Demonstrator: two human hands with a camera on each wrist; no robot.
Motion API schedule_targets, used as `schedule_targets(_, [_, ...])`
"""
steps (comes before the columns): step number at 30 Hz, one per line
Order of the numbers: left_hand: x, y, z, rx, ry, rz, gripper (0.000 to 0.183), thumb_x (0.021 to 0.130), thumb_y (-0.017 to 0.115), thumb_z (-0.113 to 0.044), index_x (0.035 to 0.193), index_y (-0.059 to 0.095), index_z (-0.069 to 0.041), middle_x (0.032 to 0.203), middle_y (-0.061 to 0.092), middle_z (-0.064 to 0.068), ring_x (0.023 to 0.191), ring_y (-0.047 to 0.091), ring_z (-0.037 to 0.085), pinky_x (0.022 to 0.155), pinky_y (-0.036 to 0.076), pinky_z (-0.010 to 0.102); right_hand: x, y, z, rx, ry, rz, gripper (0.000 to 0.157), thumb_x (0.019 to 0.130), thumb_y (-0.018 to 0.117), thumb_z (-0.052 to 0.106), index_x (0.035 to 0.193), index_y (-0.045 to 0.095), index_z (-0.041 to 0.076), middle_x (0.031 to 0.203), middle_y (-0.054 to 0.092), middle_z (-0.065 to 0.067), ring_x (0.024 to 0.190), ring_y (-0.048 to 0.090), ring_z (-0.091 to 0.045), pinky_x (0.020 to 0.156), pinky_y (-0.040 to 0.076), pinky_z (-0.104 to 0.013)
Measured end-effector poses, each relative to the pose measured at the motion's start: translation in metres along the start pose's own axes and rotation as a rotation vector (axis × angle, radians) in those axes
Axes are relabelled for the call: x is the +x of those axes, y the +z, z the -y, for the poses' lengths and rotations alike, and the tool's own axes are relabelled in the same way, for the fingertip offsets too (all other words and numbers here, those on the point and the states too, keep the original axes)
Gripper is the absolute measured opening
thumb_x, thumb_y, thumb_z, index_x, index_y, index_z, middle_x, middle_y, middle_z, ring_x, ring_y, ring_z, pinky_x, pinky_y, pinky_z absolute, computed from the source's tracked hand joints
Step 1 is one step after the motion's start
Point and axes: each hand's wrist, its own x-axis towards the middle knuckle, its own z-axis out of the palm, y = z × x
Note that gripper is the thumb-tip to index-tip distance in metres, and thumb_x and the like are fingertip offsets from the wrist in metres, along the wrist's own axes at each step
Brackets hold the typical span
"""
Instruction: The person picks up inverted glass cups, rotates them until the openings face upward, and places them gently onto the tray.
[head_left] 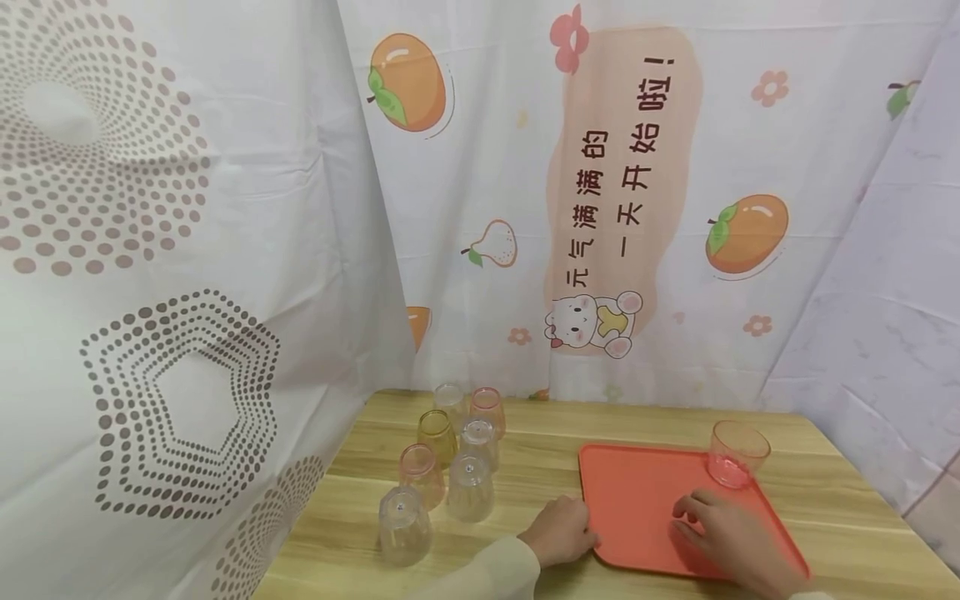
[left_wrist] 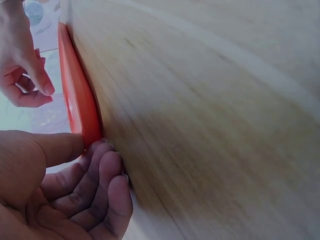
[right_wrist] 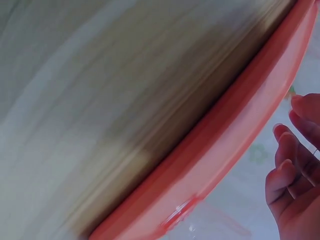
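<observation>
On the table lies a red rectangular tray (head_left: 637, 508), with a pink see-through cup (head_left: 737, 458) at its far right corner. My left hand (head_left: 558, 531) is at the tray's near left edge. In the left wrist view, the thumb and curled fingers of the left hand (left_wrist: 75, 185) pinch the tray's rim (left_wrist: 82, 100). Above the tray my right hand (head_left: 723, 533) hangs with loosely bent fingers and holds nothing. The right wrist view has the right hand (right_wrist: 297, 180) apart from the tray wall (right_wrist: 215, 150).
Left of the tray stand several see-through cups, seemingly upside down: clear ones such as the nearest cup (head_left: 405, 527), pink ones such as the middle cup (head_left: 422, 475), and a yellow cup (head_left: 437, 437). Printed curtains (head_left: 480, 183) hang behind and beside the wooden table (head_left: 525, 467).
</observation>
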Motion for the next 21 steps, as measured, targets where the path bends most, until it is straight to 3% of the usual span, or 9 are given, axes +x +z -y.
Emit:
schedule_targets(6, [0.001,0.002,0.001,0.031,0.013,0.003,0.051,0.097,0.073,-0.025,0.055,0.045,-0.015,0.049,0.039,-0.007,0.039,0.031,0.005,0.039,0.031,0.02,-0.002,0.001,0.014,0.037,-0.033,0.02,0.021,0.082,0.086,0.022,0.083,0.066,0.029,0.079,0.051,0.021,0.066,0.047,0.004,0.058,0.047,-0.027])
schedule_targets(15, [0.0,0.001,0.0,0.066,0.038,-0.019,0.053,0.096,0.074,-0.026,0.054,0.043,-0.015,0.048,0.036,-0.008,0.039,0.03,0.004,0.039,0.03,0.02,-0.003,0.005,0.028,0.091,-0.091,0.051,0.017,0.089,0.081,0.036,0.084,0.068,0.026,0.082,0.054,0.021,0.069,0.05,0.004,0.057,0.048,-0.027])
schedule_targets(21, [0.0,0.0,-0.001,0.066,0.046,-0.015,0.052,0.096,0.073,-0.026,0.055,0.043,-0.014,0.052,0.039,-0.007,0.041,0.031,0.005,0.041,0.031,0.02,-0.005,0.014,0.036,0.129,-0.147,0.008,0.016,0.087,0.083,0.034,0.083,0.068,0.029,0.082,0.053,0.024,0.07,0.05,0.007,0.057,0.047,-0.024])
